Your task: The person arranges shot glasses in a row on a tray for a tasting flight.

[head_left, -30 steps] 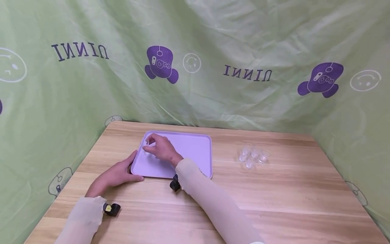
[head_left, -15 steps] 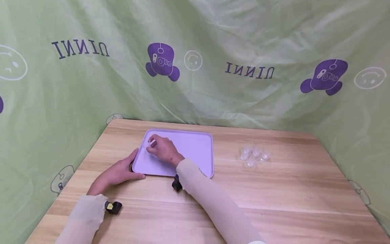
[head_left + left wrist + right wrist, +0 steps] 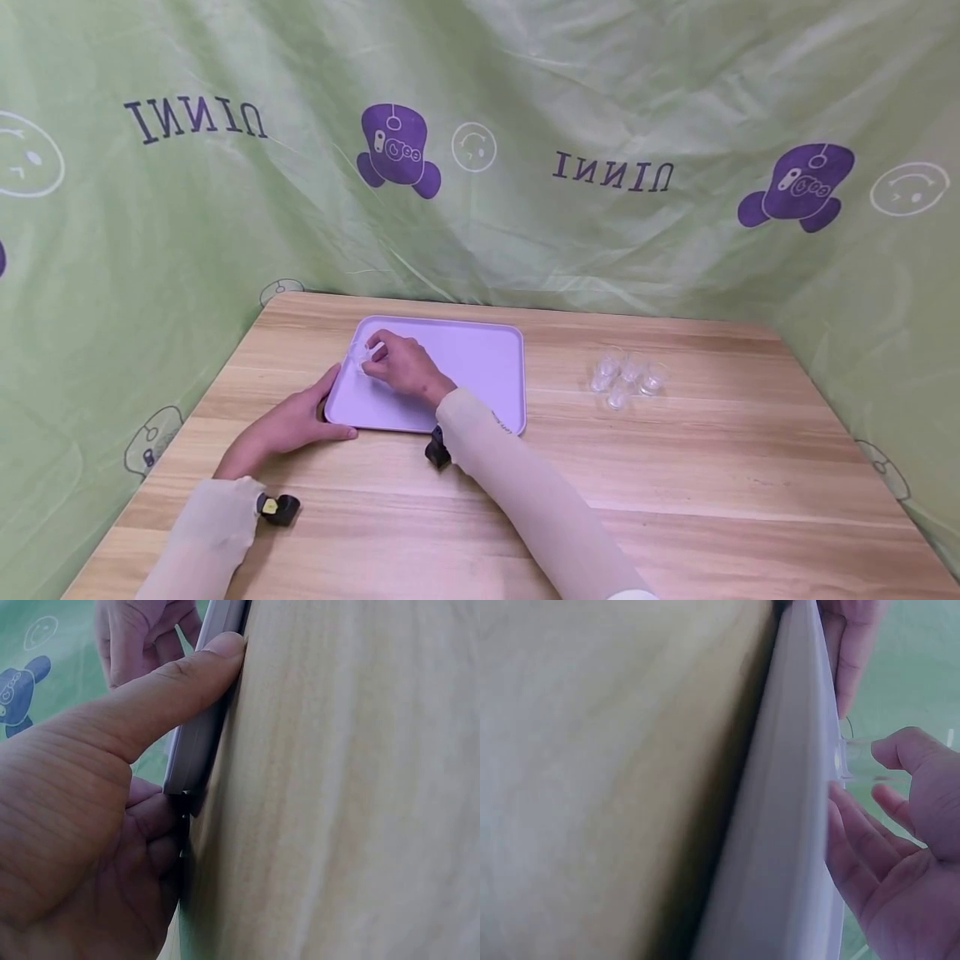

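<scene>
A light purple tray (image 3: 465,375) lies on the wooden table. At its near left corner my left hand (image 3: 300,421) holds the tray, thumb along the front edge and fingers by the left side. In the left wrist view those fingers (image 3: 154,825) are partly hidden behind the corner. Over the tray's left part, my right hand (image 3: 405,367) has thumb and index finger around a small clear cup (image 3: 362,357). The right wrist view shows the cup (image 3: 855,759) upright at the tray, beside the thumb (image 3: 907,748). The fingers hide part of it.
Several small clear cups (image 3: 626,379) stand close together on the table (image 3: 675,467), right of the tray. A green printed curtain (image 3: 480,233) hangs behind and along both sides of the table.
My right hand's fingertips have shifted slightly to the right, and more of the cup shows at their left. The left hand stays at the tray corner. The head view has tilted a little.
</scene>
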The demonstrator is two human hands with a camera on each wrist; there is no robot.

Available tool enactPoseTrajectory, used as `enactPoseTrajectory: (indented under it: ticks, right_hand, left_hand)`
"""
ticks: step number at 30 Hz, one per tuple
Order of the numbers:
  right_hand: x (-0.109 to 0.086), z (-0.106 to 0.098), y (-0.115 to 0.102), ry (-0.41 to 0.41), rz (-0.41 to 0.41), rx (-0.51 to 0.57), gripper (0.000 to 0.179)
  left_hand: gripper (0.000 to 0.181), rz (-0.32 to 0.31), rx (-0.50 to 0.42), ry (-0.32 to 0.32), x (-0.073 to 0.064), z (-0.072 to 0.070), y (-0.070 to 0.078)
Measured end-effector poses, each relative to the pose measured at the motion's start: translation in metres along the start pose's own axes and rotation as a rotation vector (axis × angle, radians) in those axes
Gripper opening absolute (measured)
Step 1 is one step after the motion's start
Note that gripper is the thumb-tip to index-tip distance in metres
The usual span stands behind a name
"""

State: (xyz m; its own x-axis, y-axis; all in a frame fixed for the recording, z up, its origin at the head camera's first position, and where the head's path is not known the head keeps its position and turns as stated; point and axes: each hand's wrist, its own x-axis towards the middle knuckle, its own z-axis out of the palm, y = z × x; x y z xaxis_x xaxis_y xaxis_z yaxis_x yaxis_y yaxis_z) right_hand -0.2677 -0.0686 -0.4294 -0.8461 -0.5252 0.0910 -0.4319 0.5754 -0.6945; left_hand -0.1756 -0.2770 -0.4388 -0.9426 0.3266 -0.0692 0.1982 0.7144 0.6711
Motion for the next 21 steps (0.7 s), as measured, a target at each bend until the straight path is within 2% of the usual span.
enactPoseTrajectory:
  ticks: [8,16,21]
  right_hand:
    - [-0.005,-0.009,0.001,-0.028,0.003,0.055,0.032]
    - [-0.018,-0.025,0.007,-0.05,-0.041,-0.008,0.036]
    - [-0.031,-0.04,0.009,-0.053,-0.101,-0.034,0.035]
  left_hand:
    - [0.121,-0.014,-0.01,-0.004,-0.002,0.0,-0.002]
    - [0.121,-0.014,0.001,-0.003,-0.002,0.002,-0.005]
    - [0.122,-0.021,-0.002,-0.008,0.0,0.002,-0.004]
